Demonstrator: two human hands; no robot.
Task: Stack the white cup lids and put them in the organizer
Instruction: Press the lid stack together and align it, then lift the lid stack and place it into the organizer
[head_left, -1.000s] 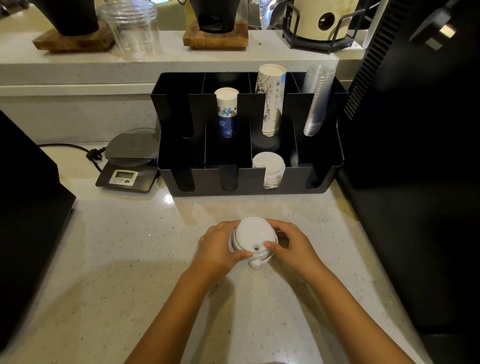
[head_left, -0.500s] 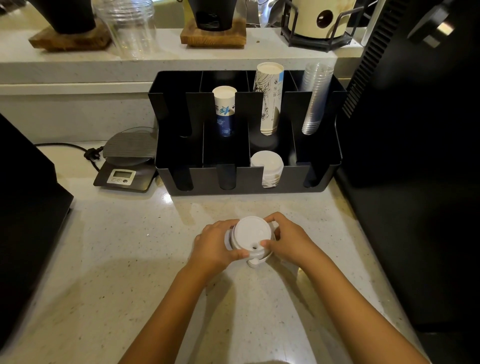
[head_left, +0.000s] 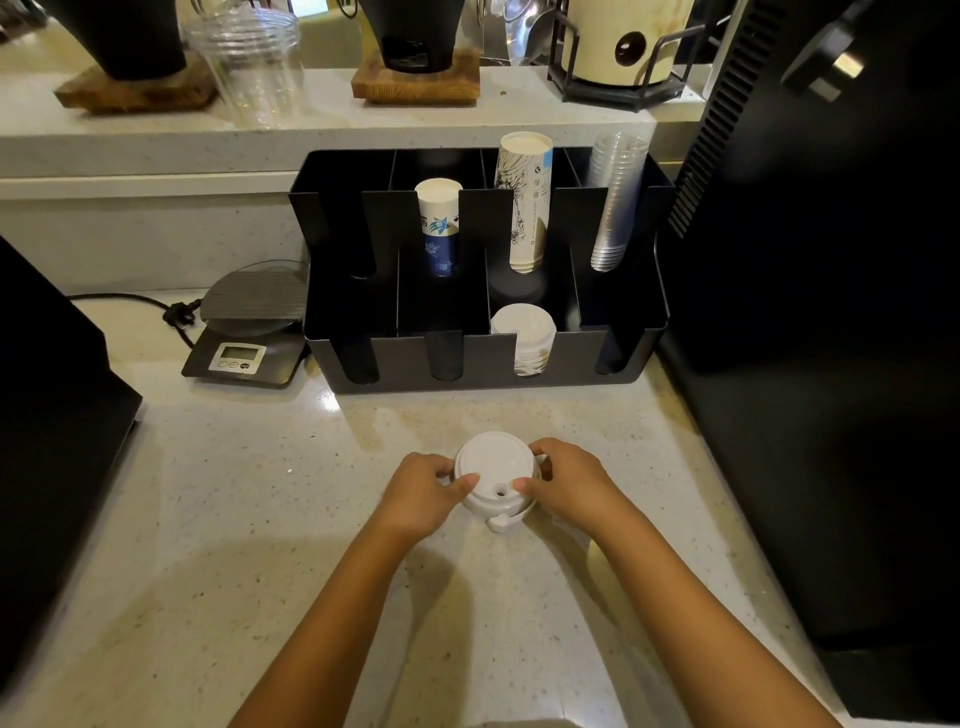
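On the speckled stone bench (head_left: 208, 519) both hands — left hand (head_left: 423, 493), right hand (head_left: 569, 486) — clasp the stack of round white lids (head_left: 493, 475), and behind it the black organizer (head_left: 613, 358) holds flat white lids (head_left: 523, 330), paper cups (head_left: 439, 228) and clear ribbed cups (head_left: 615, 197).

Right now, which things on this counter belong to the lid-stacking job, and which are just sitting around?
Part of the job:
- stack of white lids, gripped by left hand and right hand
- black organizer
- lids already in organizer

Just sitting around:
- digital scale
- paper cups
- clear plastic cups
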